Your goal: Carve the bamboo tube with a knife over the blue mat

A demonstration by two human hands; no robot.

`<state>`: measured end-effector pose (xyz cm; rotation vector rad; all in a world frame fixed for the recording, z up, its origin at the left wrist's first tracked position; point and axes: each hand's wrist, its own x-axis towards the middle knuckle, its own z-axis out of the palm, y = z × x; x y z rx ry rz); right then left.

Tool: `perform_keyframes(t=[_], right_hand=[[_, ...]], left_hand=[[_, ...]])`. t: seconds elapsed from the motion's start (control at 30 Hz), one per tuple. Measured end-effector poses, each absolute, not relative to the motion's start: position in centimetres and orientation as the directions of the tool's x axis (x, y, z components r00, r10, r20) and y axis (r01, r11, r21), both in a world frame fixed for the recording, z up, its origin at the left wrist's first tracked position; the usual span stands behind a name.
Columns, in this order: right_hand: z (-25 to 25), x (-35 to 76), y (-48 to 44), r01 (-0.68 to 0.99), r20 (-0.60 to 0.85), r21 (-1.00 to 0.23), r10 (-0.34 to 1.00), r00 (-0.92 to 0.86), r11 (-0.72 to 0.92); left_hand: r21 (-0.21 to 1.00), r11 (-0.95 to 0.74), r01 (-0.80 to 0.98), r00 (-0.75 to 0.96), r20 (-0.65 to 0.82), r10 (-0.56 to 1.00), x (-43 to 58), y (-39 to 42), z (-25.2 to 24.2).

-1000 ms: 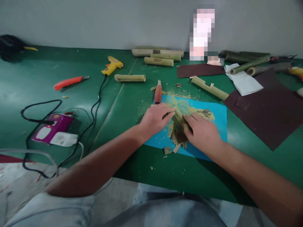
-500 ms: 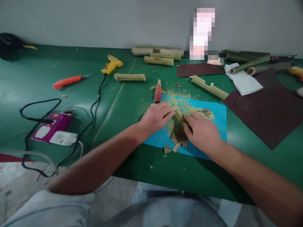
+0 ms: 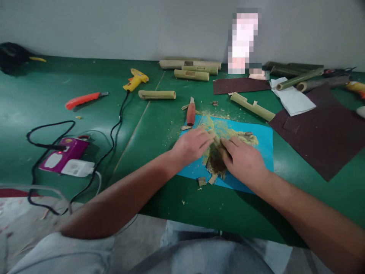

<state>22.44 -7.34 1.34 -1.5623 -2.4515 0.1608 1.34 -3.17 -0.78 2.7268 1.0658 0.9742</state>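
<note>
So, the short greenish bamboo piece (image 3: 217,141) sits right in the middle of the flat blue plastic sheet (image 3: 261,152), and both hands are on it. Its long axis runs on a diagonal, far end toward the left and near end toward the right, so each hand gets one end. Neither hand is really nearer, since they meet over it almost fingertip to fingertip.

The left hand (image 3: 193,146) has its fingers curled and pinched around the far end. It's a bit blurry, so I can't tell exactly how tight the grip is. The right hand (image 3: 243,160) is closed down over the near end and covers most of the piece. There's a dark brown patch under it, and I can't tell if that's dust or a scrap of sandpaper.

There are no real containers here. The blue sheet does that job, with a pile of pale yellow bamboo shavings (image 3: 228,131) spread over its far half and a few offcuts at its near edge.

A small red-handled knife (image 3: 191,113) lies just beyond the left hand at the sheet's far corner. A long notched bamboo stick (image 3: 252,106) lies past the sheet, and the big dark brown sandpaper sheet (image 3: 322,133) is off to the right on the green table (image 3: 57,95).
</note>
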Motion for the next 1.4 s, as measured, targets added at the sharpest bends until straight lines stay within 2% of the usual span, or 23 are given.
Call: perform_keyframes(t=[0.13,0.43,0.6,0.8,1.03,1.2,1.3,1.4], right_hand=[[1.3,22.4,-7.4,0.873,0.131,-0.225,0.901,-0.413,0.433],[1.5,22.4,-7.4,0.868,0.098,-0.251,0.903,-0.418,0.429],[1.4,22.5,-7.4,0.872,0.105,-0.253,0.908,-0.407,0.420],[2.0,22.6,-7.7,0.893,0.106,-0.210,0.917,-0.384,0.398],[3.7,22.8,-7.9,0.956,-0.088,-0.154,0.960,-0.265,0.249],[4.8,22.7,-7.6,0.964,-0.127,-0.157,0.964,-0.234,0.213],[4.7,22.6,-7.6,0.965,-0.120,-0.169,0.968,-0.222,0.201],[3.8,22.7,-7.8,0.953,-0.047,-0.211,0.971,-0.233,0.218]], left_hand=[[0.252,-0.715,0.652,0.508,0.555,0.659,0.6,-2.6,-0.8],[0.246,-0.793,0.557,0.590,0.555,0.587,1.6,-3.5,-0.9],[0.269,-0.736,0.622,0.505,0.580,0.639,1.0,-2.7,-0.9],[0.305,-0.727,0.615,0.504,0.557,0.660,0.7,-2.4,-0.9],[0.391,-0.686,0.614,0.486,0.498,0.719,0.8,-2.2,-0.7],[0.412,-0.676,0.611,0.466,0.503,0.728,0.6,-2.0,-0.6],[0.416,-0.676,0.609,0.464,0.504,0.728,0.7,-2.0,-0.7],[0.422,-0.670,0.611,0.460,0.500,0.734,0.8,-1.8,-0.8]])
